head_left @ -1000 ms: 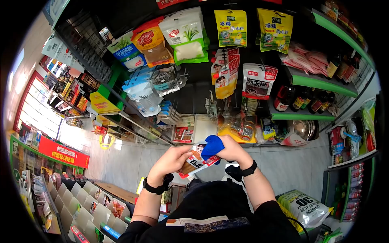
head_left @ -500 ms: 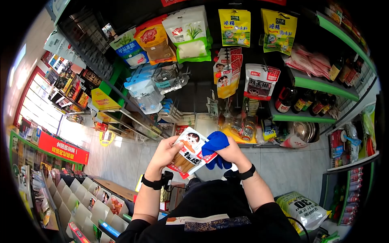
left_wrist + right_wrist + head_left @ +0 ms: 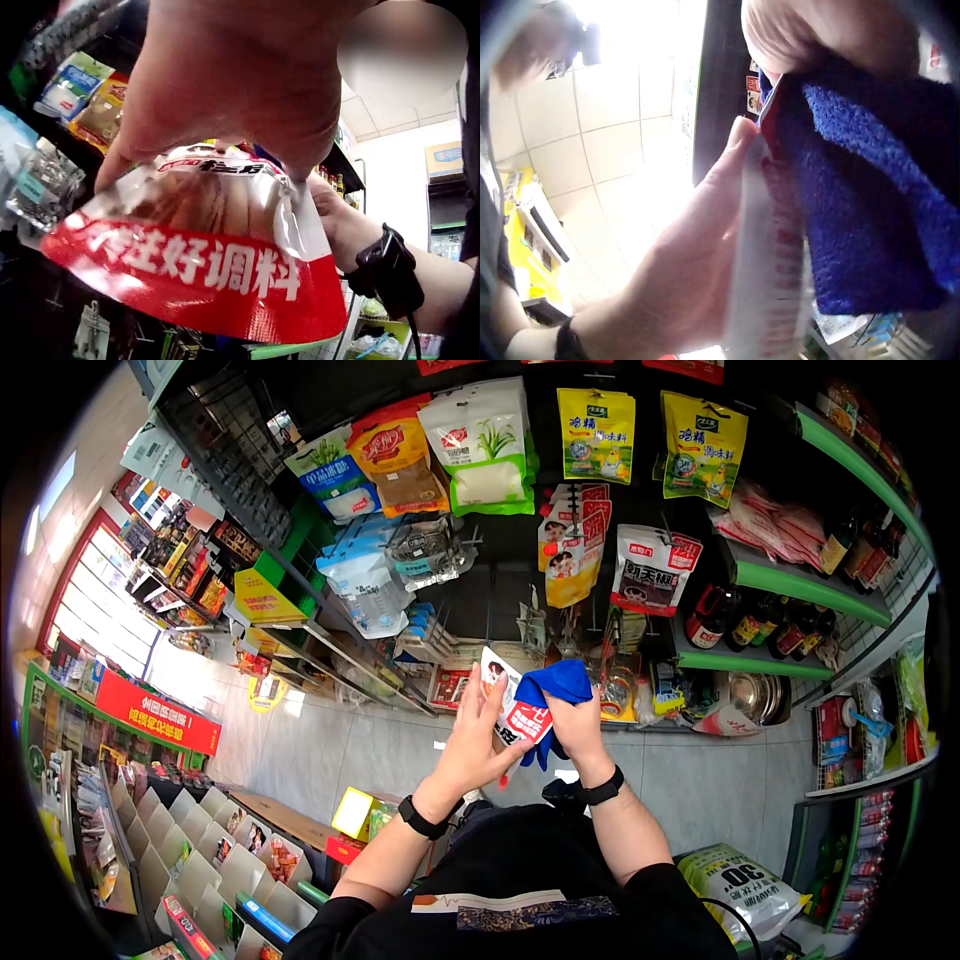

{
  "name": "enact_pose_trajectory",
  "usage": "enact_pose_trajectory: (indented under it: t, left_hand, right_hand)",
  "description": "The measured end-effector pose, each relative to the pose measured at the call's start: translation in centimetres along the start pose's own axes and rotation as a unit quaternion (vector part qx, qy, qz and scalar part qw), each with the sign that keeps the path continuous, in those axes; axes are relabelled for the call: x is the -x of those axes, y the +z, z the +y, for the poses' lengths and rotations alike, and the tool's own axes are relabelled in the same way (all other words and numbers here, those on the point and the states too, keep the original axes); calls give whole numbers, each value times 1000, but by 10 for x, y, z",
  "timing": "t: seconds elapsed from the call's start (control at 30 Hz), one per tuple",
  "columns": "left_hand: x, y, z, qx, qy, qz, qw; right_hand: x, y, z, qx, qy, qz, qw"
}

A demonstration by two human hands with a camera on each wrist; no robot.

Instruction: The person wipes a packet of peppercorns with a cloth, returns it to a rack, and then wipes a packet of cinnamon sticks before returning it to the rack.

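My left hand [image 3: 468,748] holds a white and red pouch of cinnamon bark [image 3: 528,722] by its sides, thumb on one edge and fingers on the other. Brown sticks show through the pouch's clear window in the left wrist view, above a red band with white lettering. In my right hand [image 3: 580,732] is a bunched blue cloth [image 3: 556,680], which laps over the pouch's end. The right wrist view shows the cloth's fuzzy folds against the pouch's edge, under the right fingers. Both hands are close together in front of the body.
Ahead stands a dark rack with hanging seasoning bags [image 3: 597,435] and sugar bags [image 3: 478,450]. Sauce bottles [image 3: 755,625] stand on green-edged shelves at right. Divided bins [image 3: 215,875] are at lower left, and a large white and green sack [image 3: 740,885] is at lower right.
The left hand has shifted its hold, its fingers now spread along the pouch. The pouch has turned more upright, its window now largely hidden in the head view. The right hand keeps the cloth.
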State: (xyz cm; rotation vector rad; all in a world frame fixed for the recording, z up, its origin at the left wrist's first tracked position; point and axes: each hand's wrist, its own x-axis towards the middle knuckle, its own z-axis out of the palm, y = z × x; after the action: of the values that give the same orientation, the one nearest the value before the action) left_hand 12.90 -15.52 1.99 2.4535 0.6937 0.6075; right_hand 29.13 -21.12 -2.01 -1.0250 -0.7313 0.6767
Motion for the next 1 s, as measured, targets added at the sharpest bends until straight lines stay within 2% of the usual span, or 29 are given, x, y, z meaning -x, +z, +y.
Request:
enact_pose_trajectory:
  t: [0.13, 0.17, 0.2, 0.23, 0.3, 0.4, 0.43, 0.5, 0.53, 0.57, 0.63, 0.67, 0.7, 0.77, 0.83, 0.9, 0.93, 0.97, 1.0]
  left_hand:
    - [1, 25, -16, 220, -7, -43, 975]
    - [2, 43, -20, 354, -29, 13, 935]
    - [1, 42, -15, 483, -154, 6, 862]
    - [0, 39, -9, 592, -275, -3, 757]
    - [-4, 28, -6, 688, -279, 30, 669]
    - [-9, 17, -21, 752, -257, 77, 602]
    - [-13, 13, -28, 760, -266, 102, 584]
    - [-15, -2, -24, 766, -237, 81, 592]
    - [-15, -4, -31, 757, -220, 88, 609]
    - [-17, -9, -28, 752, -240, 113, 603]
    - [-18, -10, -41, 763, -218, 115, 597]
    - [-18, -10, -44, 780, -196, 67, 591]
    - [-21, -11, -34, 764, -218, 108, 598]
    - [-16, -3, -34, 740, -195, 79, 639]
    - [-10, 8, -31, 709, -243, 93, 656]
    - [-6, 17, -36, 727, -270, 102, 623]
    - [-4, 22, -51, 755, -262, 102, 592]
    - [-2, 23, -65, 781, -253, 102, 561]
    - [-6, 9, -55, 791, -253, 68, 553]
  right_hand:
    - [3, 10, -6, -118, 27, -3, 993]
    - [3, 12, -7, -153, 37, -4, 987]
    - [1, 12, -8, -39, -65, -58, 995]
    - [7, 12, -5, -9, -35, -89, 995]
    - [20, 28, -4, -1, -5, -85, 996]
    - [22, 33, -13, 193, -171, -178, 950]
    - [25, 34, -17, 223, -184, -212, 934]
    - [30, 33, -17, 272, -238, -271, 892]
    - [34, 34, -16, 272, -246, -280, 887]
    - [37, 33, -18, 281, -233, -289, 885]
    - [32, 32, -10, 340, -231, -250, 876]
    - [29, 31, -9, 356, -195, -216, 888]
    - [24, 32, -7, 357, -191, -202, 892]
    - [11, 34, -4, 359, -186, -175, 898]
    - [5, 39, -17, 360, -216, -192, 887]
    - [3, 42, -26, 365, -239, -208, 875]
    - [7, 45, -26, 324, -218, -216, 895]
    - [9, 45, -29, 348, -228, -262, 871]
    - [13, 45, -29, 346, -235, -282, 863]
